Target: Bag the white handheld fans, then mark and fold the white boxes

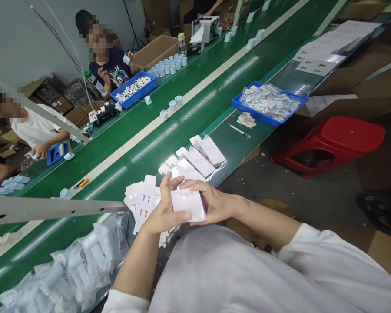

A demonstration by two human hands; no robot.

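A small white carton is held between both hands, close to my body. My left hand grips its left side, with the thumb across the front. My right hand wraps round its right side and top edge. Just left of my left hand lie flat unfolded white cartons with small printed pictures. Beyond the hands, several folded white boxes stand in a row on the green bench edge. What the held carton contains is hidden.
Plastic-wrapped pale blue items lie at the lower left under a metal bar. A blue tray holds small packets. A red stool stands right. Across the green belt, people handle light blue cups beside another blue tray.
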